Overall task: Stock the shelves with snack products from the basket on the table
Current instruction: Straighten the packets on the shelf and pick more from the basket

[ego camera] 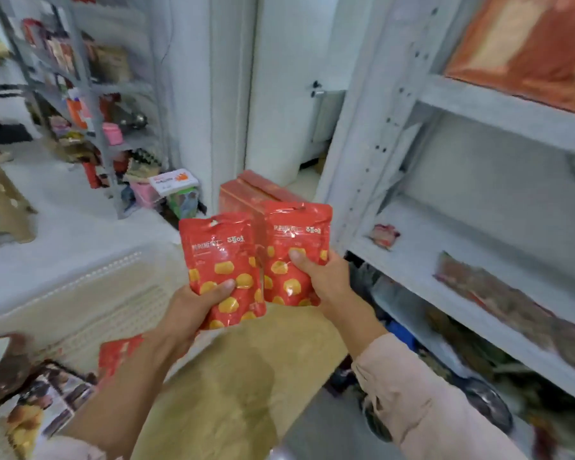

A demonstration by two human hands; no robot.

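My left hand [193, 303] grips a red snack pouch with yellow spots [224, 263] by its lower left corner. My right hand [326, 277] grips a second, matching red pouch [296, 240] by its lower right side. Both pouches are held upright, side by side, in front of me at mid-frame. The white basket [90, 303] lies at the lower left with several snack packs [44, 400] and another red pouch [117, 356] in it. The white metal shelf unit [422, 260] stands to the right, its middle shelf holding a small pink packet [384, 235] and a flat dark packet [498, 300].
A red box [256, 190] stands behind the pouches near the shelf post. An orange package [528, 44] fills the upper shelf. A second stocked rack [90, 104] stands at the far left by a beige stool [0, 200]. Tan table surface [233, 376] lies below my arms.
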